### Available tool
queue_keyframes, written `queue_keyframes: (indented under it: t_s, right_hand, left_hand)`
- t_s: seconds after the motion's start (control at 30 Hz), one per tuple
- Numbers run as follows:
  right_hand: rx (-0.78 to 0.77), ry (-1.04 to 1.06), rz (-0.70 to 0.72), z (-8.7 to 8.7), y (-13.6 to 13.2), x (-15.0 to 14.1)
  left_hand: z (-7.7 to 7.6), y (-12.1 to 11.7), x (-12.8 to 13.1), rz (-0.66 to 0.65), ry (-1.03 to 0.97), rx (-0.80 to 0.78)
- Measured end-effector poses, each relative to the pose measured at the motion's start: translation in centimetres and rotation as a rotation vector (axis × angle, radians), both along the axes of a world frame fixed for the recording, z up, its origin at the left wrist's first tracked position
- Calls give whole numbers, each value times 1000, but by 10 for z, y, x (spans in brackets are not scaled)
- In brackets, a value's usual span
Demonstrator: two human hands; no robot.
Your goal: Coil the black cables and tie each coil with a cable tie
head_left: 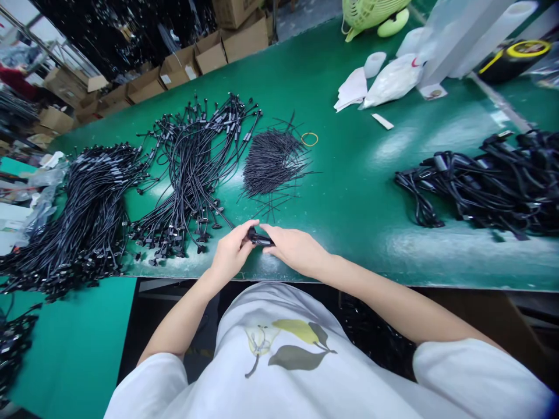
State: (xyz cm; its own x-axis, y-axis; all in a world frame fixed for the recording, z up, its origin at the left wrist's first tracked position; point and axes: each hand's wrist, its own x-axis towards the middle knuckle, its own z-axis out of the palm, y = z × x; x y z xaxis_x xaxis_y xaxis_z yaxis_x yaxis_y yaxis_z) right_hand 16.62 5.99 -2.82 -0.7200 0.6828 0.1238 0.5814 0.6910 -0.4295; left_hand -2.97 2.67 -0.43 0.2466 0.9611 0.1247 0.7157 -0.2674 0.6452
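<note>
Close to the table's front edge, my left hand (233, 250) and my right hand (293, 247) meet around a small black cable (261, 239), which looks folded into a short bundle. My left fingers pinch its left end; my right fingers close on its right end. Most of the cable is hidden by the fingers. Just beyond my hands lies a pile of thin black ties (273, 160). To the left of it, a loose spread of black cables (190, 169) with small connectors lies on the green table (345, 192).
Another thick heap of black cables (87, 209) covers the left end. Bundled black cables (484, 180) lie at the right. A yellow rubber band (310, 139), a white plastic bag (393, 81), a tape measure (515, 58) and a green fan (371, 14) are farther back. Cardboard boxes (179, 67) line the far edge.
</note>
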Motion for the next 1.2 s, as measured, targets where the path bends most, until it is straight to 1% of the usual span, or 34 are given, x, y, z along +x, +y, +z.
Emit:
queue_keyframes:
  t_s: [0.07,0.1,0.17,0.23,0.33,0.47,0.53,0.6,0.7,0.77,0.87,0.93,1.0,1.07,1.13,1.2]
  right_hand:
    - [-133,121,111,-1,1,0]
    - [-179,160,153,-2,1,-1]
    - [-201,143,159,-3,0,-3]
    - [-137,40,79,-4,-3,-7]
    - [14,-64,-18,-11,-7,-12]
    - [119,-59,-65,-22,-5,-10]
    - [158,-30,-70,-25,-4,-8]
    - [202,-7,-58,-25,-3,-8]
    - [271,8,-60,-23,-4,-9]
    - [307,15,-74,-23,-3,-12]
    - [318,-5,-103,-25,-1,-13]
    - [297,-34,-114,-27,0,-12]
    - [240,-54,-108,-27,0,-10]
    - [116,-61,-129,-26,-1,-7]
    - [-64,-32,-178,-23,-2,-4]
    - [-245,57,-193,-19,-3,-1]
  left_hand:
    - [-1,0,-2,-54,78,83]
    - [-2,0,-3,-84,110,99]
    - [-1,0,-4,-125,139,87]
    - [2,-2,-4,-135,121,24]
    - [10,-6,-3,-166,11,-154]
    - [20,-11,2,-199,-195,-401]
    - [20,-12,4,-175,-240,-440]
    - [16,-12,7,-111,-195,-394]
    - [8,-14,13,10,-61,-241]
    - [1,-17,16,46,-15,-151]
    - [-7,-21,17,-1,17,-101]
    - [-10,-21,14,-29,92,-87]
    - [-12,-19,12,-12,191,-26]
    - [-14,-15,11,-6,220,69]
    - [-16,-12,12,-53,156,157]
    - [-18,-9,14,-127,64,223]
